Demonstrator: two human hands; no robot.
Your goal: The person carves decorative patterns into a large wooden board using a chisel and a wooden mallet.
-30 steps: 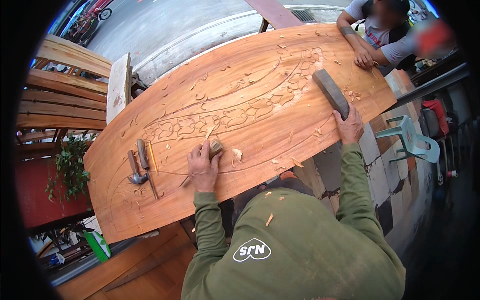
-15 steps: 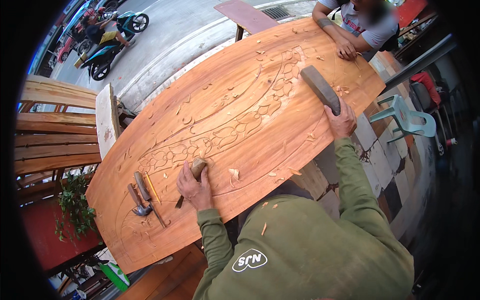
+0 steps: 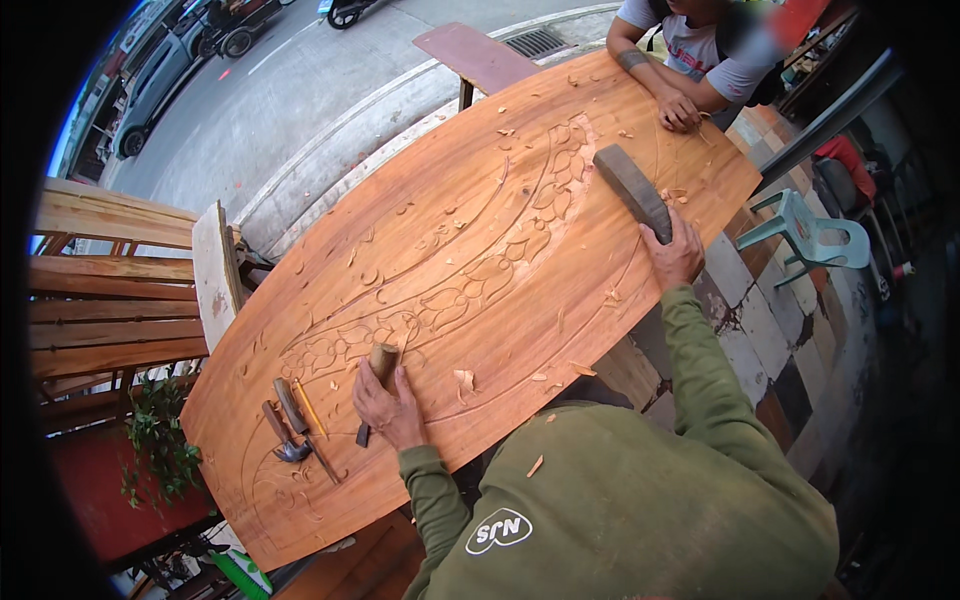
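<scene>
A large wooden panel [image 3: 590, 290] lies in front of me, cut with a band of carved leaves and flowers [image 3: 470, 288]. My left hand [image 3: 394, 412] is closed round a wood-handled chisel [image 3: 383, 361] near the band's lower left end. The chisel's dark blade shows below my fingers, low over the panel. To the right, my right hand [image 3: 680, 256] grips a long, dark wooden block mallet [image 3: 630, 182] by its near end. Its far end points toward the upper left, away from the chisel. Whether the mallet touches the panel I cannot tell.
Left of my left hand lie a claw hammer [image 3: 291, 449], another wood-handled tool [image 3: 290, 403] and a yellow pencil [image 3: 311, 408]. Wood shavings [image 3: 464, 381] are scattered about. Another person's hands [image 3: 680, 110] rest at the far right corner. A pale green plastic chair [image 3: 806, 232] stands beyond the right edge.
The whole view has shifted slightly. The chisel's handle stands a little more upright in my left hand. On the street, the motorcycle rider is gone and a grey vehicle has come into view.
</scene>
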